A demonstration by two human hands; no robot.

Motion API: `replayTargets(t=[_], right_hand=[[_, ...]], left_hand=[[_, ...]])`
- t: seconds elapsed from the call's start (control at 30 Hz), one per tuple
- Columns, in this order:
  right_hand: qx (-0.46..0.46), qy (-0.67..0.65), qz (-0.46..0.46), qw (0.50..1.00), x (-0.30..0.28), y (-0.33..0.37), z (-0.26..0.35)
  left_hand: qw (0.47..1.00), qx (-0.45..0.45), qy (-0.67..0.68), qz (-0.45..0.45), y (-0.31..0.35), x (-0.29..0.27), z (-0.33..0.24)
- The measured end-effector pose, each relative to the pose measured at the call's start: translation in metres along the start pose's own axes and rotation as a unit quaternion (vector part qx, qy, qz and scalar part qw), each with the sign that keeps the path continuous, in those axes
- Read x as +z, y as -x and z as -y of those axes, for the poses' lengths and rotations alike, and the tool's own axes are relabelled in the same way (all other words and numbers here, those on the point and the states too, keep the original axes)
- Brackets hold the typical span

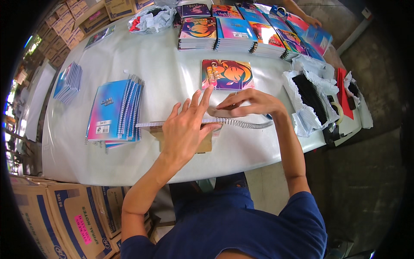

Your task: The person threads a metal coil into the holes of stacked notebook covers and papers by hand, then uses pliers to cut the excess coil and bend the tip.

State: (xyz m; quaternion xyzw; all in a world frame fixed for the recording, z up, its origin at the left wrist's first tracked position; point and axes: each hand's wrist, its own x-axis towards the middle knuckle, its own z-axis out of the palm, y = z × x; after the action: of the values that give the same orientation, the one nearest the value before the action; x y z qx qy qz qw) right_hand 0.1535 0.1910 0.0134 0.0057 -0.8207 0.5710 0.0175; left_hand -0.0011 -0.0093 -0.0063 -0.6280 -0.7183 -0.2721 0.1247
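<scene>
A notebook (148,124) stands with its punched white edge upward, against a brown cardboard block (204,145). My left hand (183,129) lies across this edge with its fingers stretched and spread, the thumb on the near side. A metal spiral coil (248,124) runs from the edge's right end out to the right. Just above the coil's start, my right hand (254,103) is closed, thumb and fingertips together; what they pinch is hidden. Beyond both hands lies a dark purple and orange printed cover (228,74).
Blue-pink spiral notebooks (105,110) are stacked at left, with a smaller stack (68,82) farther off. Several notebook piles (197,32) fill the far side, where another person's hand (312,20) reaches in. Wrapped black coils (309,97) and a tape roll (337,113) lie at right.
</scene>
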Motion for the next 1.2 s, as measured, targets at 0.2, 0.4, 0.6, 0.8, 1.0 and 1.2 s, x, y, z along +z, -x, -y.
replayTargets(t=[0.2, 0.4, 0.6, 0.8, 1.0, 1.2], right_hand=[[0.062, 0.114, 0.013, 0.991, 0.01, -0.019, -0.009], [-0.01, -0.016, 0.011, 1.0, 0.014, -0.021, -0.006], [-0.067, -0.041, 0.024, 0.997, 0.012, -0.02, -0.009], [-0.033, -0.061, 0.01, 0.998, 0.014, -0.031, -0.006], [-0.052, -0.37, -0.047, 0.926, 0.019, -0.029, -0.034], [-0.009, -0.062, -0.031, 0.998, 0.026, -0.055, -0.019]], left_hand=[[1.0, -0.009, -0.012, -0.008, 0.003, -0.004, 0.002], [1.0, -0.026, -0.013, -0.005, 0.007, -0.009, 0.01], [0.999, -0.04, -0.013, -0.017, 0.008, -0.012, 0.015], [0.998, -0.054, -0.015, -0.02, 0.01, -0.015, 0.02], [0.998, -0.05, -0.02, -0.034, 0.013, -0.018, 0.03], [0.997, -0.041, -0.044, -0.052, 0.019, -0.023, 0.038]])
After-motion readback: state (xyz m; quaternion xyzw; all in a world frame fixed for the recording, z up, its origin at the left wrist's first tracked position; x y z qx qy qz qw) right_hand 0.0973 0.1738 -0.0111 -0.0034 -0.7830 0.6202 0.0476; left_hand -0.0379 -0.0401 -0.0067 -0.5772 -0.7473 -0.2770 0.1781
